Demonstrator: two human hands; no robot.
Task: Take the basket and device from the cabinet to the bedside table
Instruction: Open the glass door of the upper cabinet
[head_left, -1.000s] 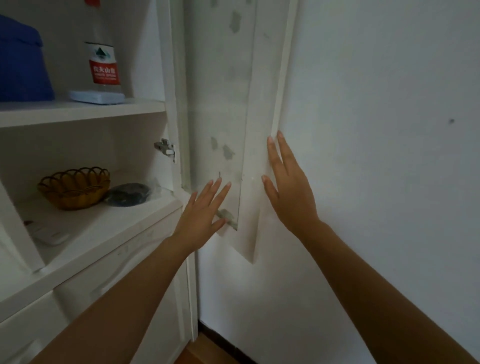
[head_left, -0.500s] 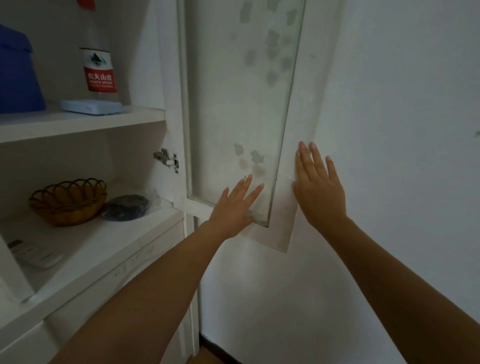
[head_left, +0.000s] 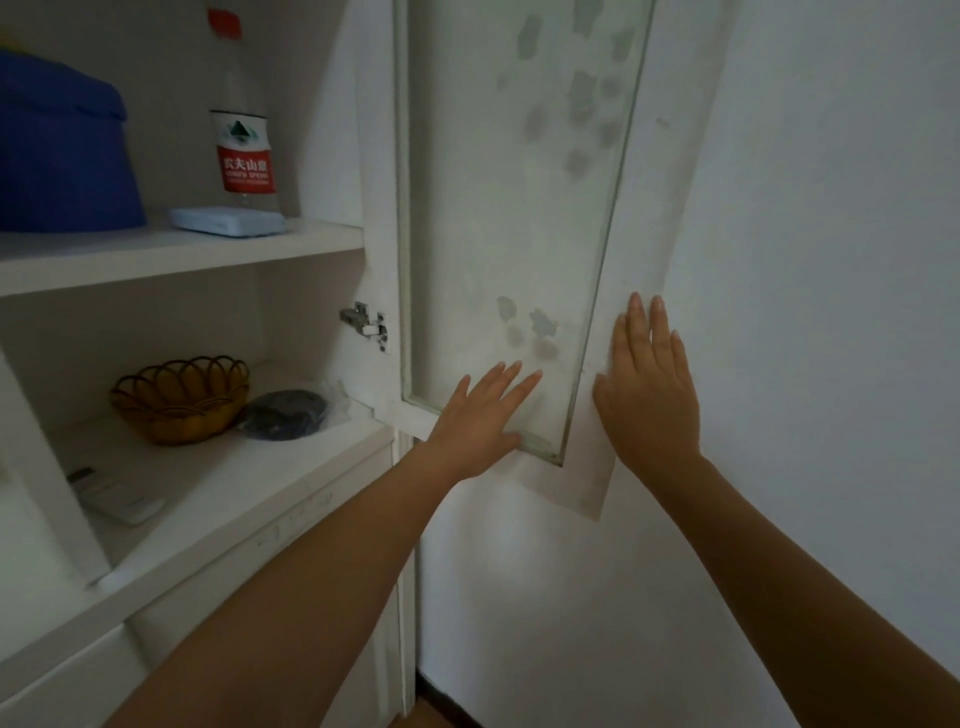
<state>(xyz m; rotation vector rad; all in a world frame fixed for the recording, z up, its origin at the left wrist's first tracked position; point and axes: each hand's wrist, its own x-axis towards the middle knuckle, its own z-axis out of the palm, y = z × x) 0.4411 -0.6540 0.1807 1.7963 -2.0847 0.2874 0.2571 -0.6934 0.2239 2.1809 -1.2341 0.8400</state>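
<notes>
Both hands, left (head_left: 480, 415) and right (head_left: 647, 395), flat and open, have pushed the cabinet door (head_left: 519, 208) wide, exposing the basket (head_left: 179, 397).

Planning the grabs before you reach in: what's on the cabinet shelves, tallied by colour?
Blue: 2, a container and a flat pale case
Clear with red label: 1, a bottle
Brown: 1, the basket
Black: 1, a bagged device
White: 1, a remote
Total: 6
</notes>
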